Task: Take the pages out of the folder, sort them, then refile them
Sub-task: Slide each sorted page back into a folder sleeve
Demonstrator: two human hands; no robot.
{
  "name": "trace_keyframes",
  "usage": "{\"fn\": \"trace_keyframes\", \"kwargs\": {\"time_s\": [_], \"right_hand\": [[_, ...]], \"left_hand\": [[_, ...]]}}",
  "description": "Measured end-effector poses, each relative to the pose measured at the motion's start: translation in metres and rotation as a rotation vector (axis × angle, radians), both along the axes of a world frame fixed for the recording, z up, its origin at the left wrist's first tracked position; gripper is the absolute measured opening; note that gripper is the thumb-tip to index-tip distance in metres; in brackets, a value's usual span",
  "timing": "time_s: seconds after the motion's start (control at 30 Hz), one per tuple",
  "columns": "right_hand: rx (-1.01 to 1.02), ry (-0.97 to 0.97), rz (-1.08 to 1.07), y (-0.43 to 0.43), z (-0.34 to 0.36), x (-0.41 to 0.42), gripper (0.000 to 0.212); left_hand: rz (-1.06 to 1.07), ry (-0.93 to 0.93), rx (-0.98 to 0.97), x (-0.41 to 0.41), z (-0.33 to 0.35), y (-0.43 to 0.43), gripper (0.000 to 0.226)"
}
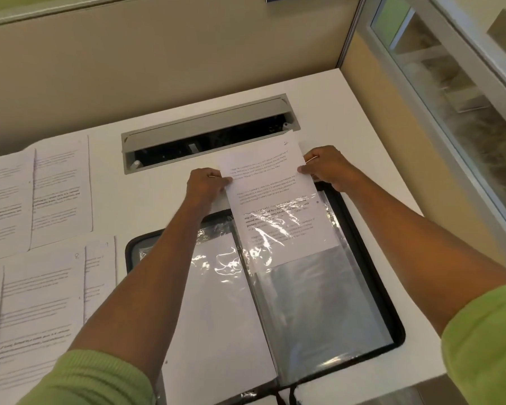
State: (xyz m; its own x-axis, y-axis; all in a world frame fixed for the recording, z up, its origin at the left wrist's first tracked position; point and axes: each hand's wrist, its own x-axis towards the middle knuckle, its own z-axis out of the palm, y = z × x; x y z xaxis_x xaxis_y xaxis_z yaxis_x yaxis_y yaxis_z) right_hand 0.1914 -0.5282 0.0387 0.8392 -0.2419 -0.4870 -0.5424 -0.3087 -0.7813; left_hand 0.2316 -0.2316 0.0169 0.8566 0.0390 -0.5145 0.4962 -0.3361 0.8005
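Note:
An open black display folder [371, 276] with clear plastic sleeves lies on the white desk in front of me. A printed page [266, 182] sits partway in the right-hand sleeve [319, 302], its upper half sticking out past the folder's top edge. My left hand [206, 182] pinches the page's left edge and my right hand [326, 166] pinches its right edge. The left-hand sleeve holds a white sheet [216, 325], blank side up.
Several printed pages [41, 197] lie spread on the desk to the left, in two overlapping rows. A grey cable tray with an open lid [205, 127] is set into the desk just beyond the page. A cubicle wall stands behind, a glass partition [450, 97] at the right.

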Motion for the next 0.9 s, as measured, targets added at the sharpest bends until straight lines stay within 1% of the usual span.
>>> {"fn": "trace_keyframes", "kwargs": {"time_s": [0.13,0.23,0.27,0.33,0.37,0.4,0.47,0.5,0.57,0.63,0.7,0.8,0.83,0.9], "right_hand": [[-0.046,0.103,0.149,-0.015,0.004,-0.004,0.031],[-0.102,0.214,0.31,-0.026,0.004,-0.006,0.04],[-0.112,0.234,0.344,-0.025,0.005,-0.006,0.044],[-0.109,0.176,0.312,-0.019,0.005,-0.004,0.052],[-0.089,0.114,0.265,-0.015,0.004,-0.003,0.052],[-0.056,0.055,0.211,-0.01,0.005,-0.002,0.047],[-0.018,0.006,0.156,-0.004,0.007,0.001,0.037],[-0.021,0.008,0.166,-0.003,0.008,0.002,0.037],[-0.053,0.032,0.224,-0.004,0.011,0.001,0.037],[-0.074,0.082,0.294,-0.009,0.013,-0.003,0.035],[-0.08,0.139,0.391,-0.013,0.015,-0.007,0.038],[-0.165,0.193,0.543,-0.013,0.021,-0.013,0.037],[-0.195,0.169,0.577,-0.012,0.024,-0.015,0.034],[-0.225,0.054,0.603,-0.006,0.027,-0.016,0.032]], "left_hand": [[-0.151,0.011,0.075,-0.009,0.0,0.006,0.027],[-0.331,0.079,0.142,-0.018,0.001,0.01,0.018],[-0.382,0.094,0.149,-0.017,0.001,0.011,0.021],[-0.371,0.079,0.131,-0.01,0.002,0.011,0.036],[-0.32,0.046,0.125,-0.006,0.002,0.01,0.04],[-0.267,0.0,0.112,-0.002,0.002,0.008,0.038],[-0.211,-0.075,0.091,0.004,0.001,0.003,0.025],[-0.216,-0.087,0.093,0.004,0.002,0.001,0.02],[-0.277,-0.078,0.109,0.0,0.005,0.001,0.016],[-0.341,-0.066,0.145,-0.007,0.005,0.003,0.018],[-0.41,-0.079,0.175,-0.016,0.004,0.005,0.019],[-0.55,-0.106,0.249,-0.024,0.002,0.005,0.02],[-0.594,-0.131,0.287,-0.025,0.002,0.003,0.02],[-0.67,-0.215,0.358,-0.026,0.001,0.001,0.021]]}}
